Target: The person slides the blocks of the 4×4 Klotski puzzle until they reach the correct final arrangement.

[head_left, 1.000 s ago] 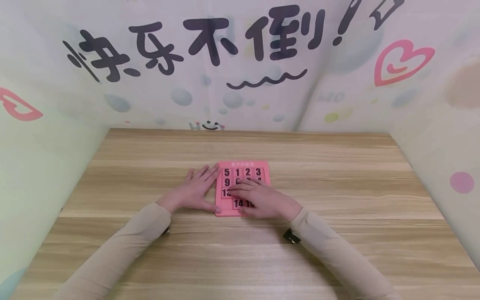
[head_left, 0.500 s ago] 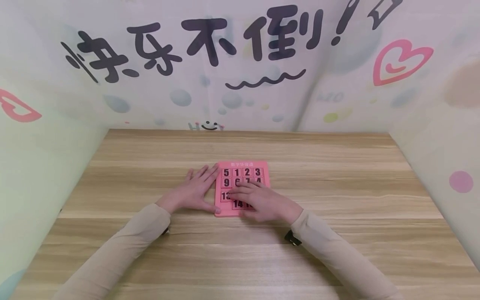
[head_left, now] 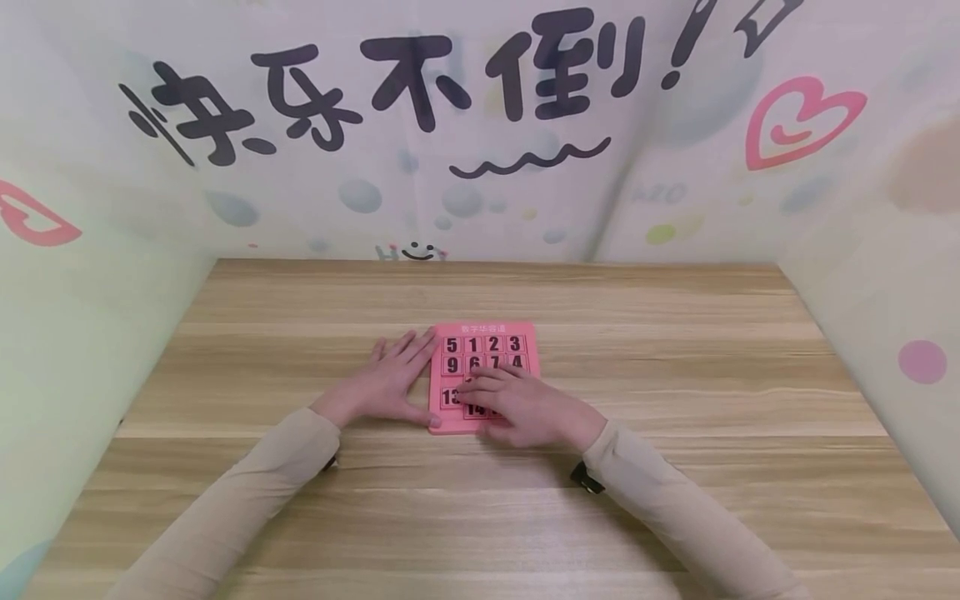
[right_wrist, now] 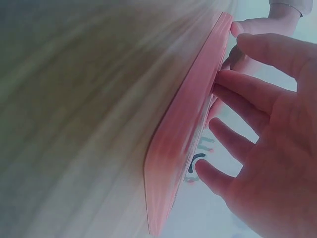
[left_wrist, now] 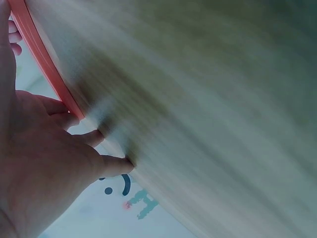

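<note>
A pink sliding number puzzle (head_left: 436, 392) lies flat on the table in the head view. Its top row reads 5, 1, 2, 3. My left hand (head_left: 386, 385) spreads along the puzzle's left side, fingers at the upper left edge and thumb at the lower left corner. In the left wrist view, fingertips meet the pink edge (left_wrist: 49, 69). My right hand (head_left: 536, 408) reaches over the lower right of the board, covering several tiles. Its extended fingertips touch tile 13 (head_left: 449, 398), which sits between the third and bottom rows, left of tile 14 (head_left: 474, 410).
The wood-grain table (head_left: 480, 517) extends around the puzzle on every side. A white printed backdrop (head_left: 300, 192) with dark lettering and a pink heart (head_left: 802, 125) rises behind and at both sides. Dark straps (head_left: 587, 477) show under the wrists.
Tile 13 has slid down from the third row toward the bottom left corner, with the right fingertips moving down along with it. The left hand has stayed in place.
</note>
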The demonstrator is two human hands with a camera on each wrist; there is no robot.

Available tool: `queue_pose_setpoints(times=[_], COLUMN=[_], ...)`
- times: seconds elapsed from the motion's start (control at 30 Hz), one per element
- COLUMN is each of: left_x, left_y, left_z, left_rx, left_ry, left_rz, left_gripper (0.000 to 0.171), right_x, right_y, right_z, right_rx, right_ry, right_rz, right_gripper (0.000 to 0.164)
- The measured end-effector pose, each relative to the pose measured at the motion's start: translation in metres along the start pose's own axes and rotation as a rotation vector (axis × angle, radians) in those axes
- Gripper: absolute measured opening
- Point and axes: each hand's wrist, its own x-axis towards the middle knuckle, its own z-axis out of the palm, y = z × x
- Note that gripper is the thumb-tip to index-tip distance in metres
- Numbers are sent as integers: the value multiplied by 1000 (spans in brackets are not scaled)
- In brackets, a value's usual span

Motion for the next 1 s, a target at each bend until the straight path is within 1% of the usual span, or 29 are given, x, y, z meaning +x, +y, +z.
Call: queue_pose_setpoints(times=[0.17,0.47,0.77,1.0], left_x=[0,0,0,1], left_y=[0,-1,-1,-1], left_z=[0,0,1,2], left_rx=[2,-3,-9,-6], left_ry=[2,7,16,18], left_rz=[-1,5,0,-2], left_gripper=[121,121,122,122], right_x=[-1,-5,-9,-12], right_y=[-1,-3,-7,-8], right_z=[0,0,0,3], right_rx=[-15,-18,-56,-45], right_ry=[11,-10,8,9], right_rz=[-15,-25,-53,-50], right_gripper=[49,52,49,51])
